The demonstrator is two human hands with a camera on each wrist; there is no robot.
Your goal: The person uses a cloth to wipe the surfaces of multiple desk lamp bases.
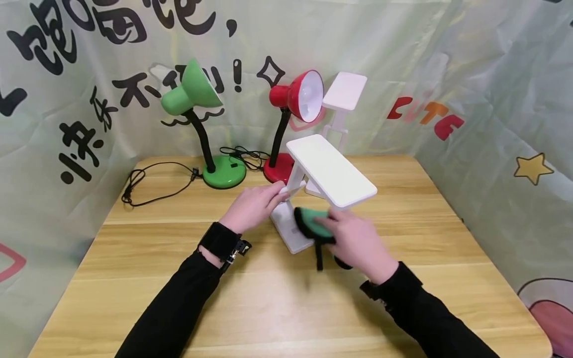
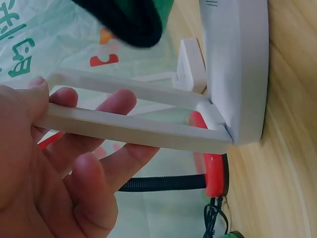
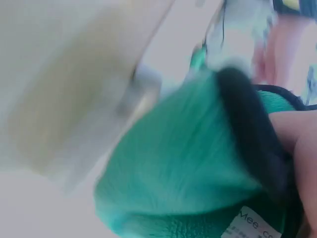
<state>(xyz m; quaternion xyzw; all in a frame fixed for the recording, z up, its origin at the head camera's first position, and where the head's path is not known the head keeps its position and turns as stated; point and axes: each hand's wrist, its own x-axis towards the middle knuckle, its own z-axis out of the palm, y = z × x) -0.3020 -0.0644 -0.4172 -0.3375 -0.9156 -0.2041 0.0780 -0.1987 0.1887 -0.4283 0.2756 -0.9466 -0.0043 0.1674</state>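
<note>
A white folding desk lamp (image 1: 331, 169) stands mid-table, its flat rectangular head tilted and its base (image 1: 291, 226) on the wood. My left hand (image 1: 255, 206) grips the lamp's slim frame-like arm (image 2: 133, 129), fingers passing through and around it in the left wrist view. In my right hand (image 1: 358, 243) is a green cloth piece with black edging (image 3: 178, 153), pinched close under the lamp head and over the base. A black strap (image 1: 319, 256) hangs from it, and a white printed label (image 3: 252, 225) shows. The right wrist view is blurred.
Behind stand a green gooseneck lamp (image 1: 224, 171), a red gooseneck lamp (image 1: 309, 97) and a second white lamp (image 1: 344, 92). A black cord (image 1: 154, 201) loops over the table's left, and more cord (image 1: 246, 156) lies between the coloured lamps. Printed fabric (image 1: 474, 74) encloses the table.
</note>
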